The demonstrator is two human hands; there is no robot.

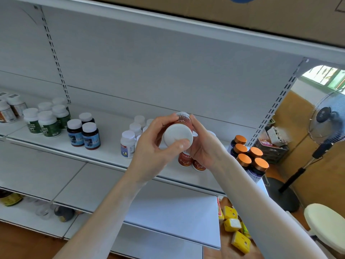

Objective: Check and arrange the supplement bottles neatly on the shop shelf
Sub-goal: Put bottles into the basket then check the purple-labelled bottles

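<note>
Left hand (155,146) and right hand (203,144): both clamped on one red-labelled bottle (180,130), held tipped, white cap toward camera, above the shelf (104,154). Step: checking. Next, likely: stand it upright beside matching red bottles (192,161) below.

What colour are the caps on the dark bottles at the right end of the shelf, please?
Orange: the caps show clearly in the head view.
</note>
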